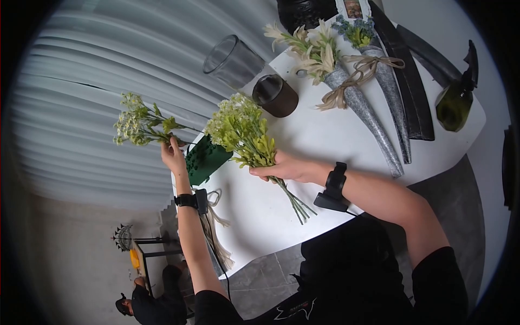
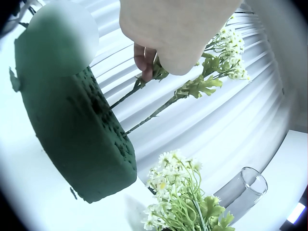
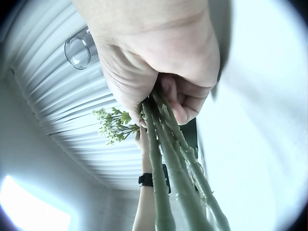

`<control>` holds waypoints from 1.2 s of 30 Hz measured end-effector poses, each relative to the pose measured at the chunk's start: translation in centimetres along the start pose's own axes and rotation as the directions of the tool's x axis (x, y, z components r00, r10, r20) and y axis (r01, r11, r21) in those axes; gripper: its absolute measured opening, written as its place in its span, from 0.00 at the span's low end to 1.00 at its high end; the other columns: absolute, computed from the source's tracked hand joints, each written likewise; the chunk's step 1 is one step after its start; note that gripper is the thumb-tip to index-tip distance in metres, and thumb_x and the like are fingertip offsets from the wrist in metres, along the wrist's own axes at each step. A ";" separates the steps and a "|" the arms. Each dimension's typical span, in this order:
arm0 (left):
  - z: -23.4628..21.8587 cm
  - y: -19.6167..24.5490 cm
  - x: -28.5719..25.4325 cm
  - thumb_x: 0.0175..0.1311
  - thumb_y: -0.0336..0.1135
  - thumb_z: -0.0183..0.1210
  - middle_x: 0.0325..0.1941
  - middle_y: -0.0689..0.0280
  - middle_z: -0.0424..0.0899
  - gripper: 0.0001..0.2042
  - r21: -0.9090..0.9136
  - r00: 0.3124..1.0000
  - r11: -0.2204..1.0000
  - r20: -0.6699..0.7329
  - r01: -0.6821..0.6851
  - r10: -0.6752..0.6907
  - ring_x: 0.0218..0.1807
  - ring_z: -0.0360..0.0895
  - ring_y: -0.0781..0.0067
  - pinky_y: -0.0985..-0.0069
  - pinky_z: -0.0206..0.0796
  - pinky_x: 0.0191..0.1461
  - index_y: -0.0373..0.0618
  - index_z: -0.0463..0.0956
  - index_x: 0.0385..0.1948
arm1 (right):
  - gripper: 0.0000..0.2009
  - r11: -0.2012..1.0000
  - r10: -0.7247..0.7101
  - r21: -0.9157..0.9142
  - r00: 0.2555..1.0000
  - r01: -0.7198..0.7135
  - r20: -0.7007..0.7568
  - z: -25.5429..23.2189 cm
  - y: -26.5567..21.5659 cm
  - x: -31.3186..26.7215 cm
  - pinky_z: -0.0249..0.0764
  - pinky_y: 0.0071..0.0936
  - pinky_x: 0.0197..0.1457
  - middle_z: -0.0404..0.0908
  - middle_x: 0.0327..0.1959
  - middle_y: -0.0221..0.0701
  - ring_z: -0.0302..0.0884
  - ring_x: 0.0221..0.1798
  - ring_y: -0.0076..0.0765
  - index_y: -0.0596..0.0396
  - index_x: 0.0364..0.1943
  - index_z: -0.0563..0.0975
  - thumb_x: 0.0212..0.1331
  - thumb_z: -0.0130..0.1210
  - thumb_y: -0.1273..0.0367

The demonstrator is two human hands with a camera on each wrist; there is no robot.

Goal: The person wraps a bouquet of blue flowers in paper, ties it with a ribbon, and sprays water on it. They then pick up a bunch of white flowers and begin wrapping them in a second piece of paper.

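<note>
My right hand [image 1: 290, 166] grips a bunch of white-flowered, light green artificial flowers [image 1: 244, 130] by the stems, which poke out below the fist. In the right wrist view several thick green stems [image 3: 163, 159] run out of the curled fingers. My left hand [image 1: 173, 156] pinches a stem of small white flowers [image 1: 132, 122] among its leaves, above a dark green floral foam block [image 1: 208, 162]. The left wrist view shows two stems [image 2: 149, 117] standing in the holed face of the foam block [image 2: 72, 130], one of them leading up to the left fingers.
A clear glass cylinder [image 1: 233, 62] and a dark cup [image 1: 276, 96] stand behind the bunch on the white table [image 1: 319, 143]. Two grey cones [image 1: 368, 114] with flowers and bows lie to the right, near a green bottle [image 1: 455, 108]. Another person [image 1: 157, 298] sits at lower left.
</note>
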State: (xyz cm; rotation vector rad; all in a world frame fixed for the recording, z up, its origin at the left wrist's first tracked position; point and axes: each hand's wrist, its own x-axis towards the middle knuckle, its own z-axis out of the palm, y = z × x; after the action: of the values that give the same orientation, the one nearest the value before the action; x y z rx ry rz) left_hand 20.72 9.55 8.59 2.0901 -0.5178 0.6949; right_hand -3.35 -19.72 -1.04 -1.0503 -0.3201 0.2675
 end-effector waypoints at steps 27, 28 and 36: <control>0.2 0.5 -3.2 0.75 0.37 0.58 0.48 0.62 0.82 0.20 -0.252 0.993 0.964 -0.051 0.090 -0.106 0.47 0.85 0.71 0.79 0.75 0.47 0.34 0.70 0.61 | 0.08 1.000 -0.004 -0.014 1.000 0.004 0.012 0.1 -0.1 -0.1 0.65 0.23 0.37 0.75 0.29 0.20 0.68 0.32 0.19 0.50 0.39 0.78 0.67 0.63 0.63; 0.0 0.3 -3.4 0.75 0.37 0.58 0.51 0.60 0.82 0.21 -0.243 0.994 0.965 -0.034 0.096 -0.107 0.48 0.85 0.70 0.78 0.75 0.48 0.33 0.70 0.63 | 0.08 1.000 -0.008 -0.014 1.000 0.008 0.009 0.1 -0.2 -0.2 0.65 0.23 0.37 0.75 0.29 0.20 0.68 0.32 0.18 0.50 0.38 0.78 0.67 0.62 0.63; -1.4 -0.7 -4.4 0.78 0.38 0.54 0.61 0.55 0.79 0.25 -0.202 0.996 0.976 0.033 0.087 -0.082 0.57 0.83 0.63 0.74 0.75 0.57 0.33 0.64 0.70 | 0.09 1.000 -0.005 -0.018 1.000 0.005 0.026 0.0 0.0 0.0 0.64 0.22 0.34 0.73 0.28 0.19 0.67 0.31 0.17 0.48 0.37 0.76 0.67 0.63 0.62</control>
State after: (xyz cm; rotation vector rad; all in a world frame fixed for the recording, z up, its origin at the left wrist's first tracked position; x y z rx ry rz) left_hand 17.40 11.61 6.01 1.9191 -0.4890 0.5444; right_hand -3.39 -19.73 -1.08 -1.0647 -0.3495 0.2745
